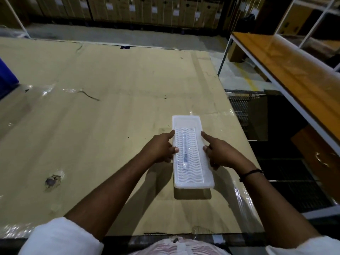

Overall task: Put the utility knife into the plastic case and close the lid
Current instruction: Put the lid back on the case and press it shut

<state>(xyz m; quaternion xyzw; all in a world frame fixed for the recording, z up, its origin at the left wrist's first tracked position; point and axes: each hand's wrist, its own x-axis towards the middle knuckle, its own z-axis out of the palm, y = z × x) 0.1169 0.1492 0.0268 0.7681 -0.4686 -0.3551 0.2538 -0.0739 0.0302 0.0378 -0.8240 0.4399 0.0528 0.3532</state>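
Observation:
A long translucent white plastic case (pixel 195 173) is held a little above the cardboard-covered table, casting a shadow below it. Its lid, with a wavy ribbed pattern, lies flat over the case. Through the lid the utility knife (pixel 184 150) shows as a slim grey shape lying lengthwise inside. My left hand (pixel 161 148) grips the case's left edge, with the thumb on the lid and the index finger stretched along the side. At the right edge my right hand (pixel 220 153) holds it the same way.
The cardboard-covered table (pixel 92 107) has tape strips and a torn spot at the lower left. A blue object (pixel 7 74) sits at the left edge. A wooden bench (pixel 294 70) and metal shelving stand to the right, and stacked cartons line the back.

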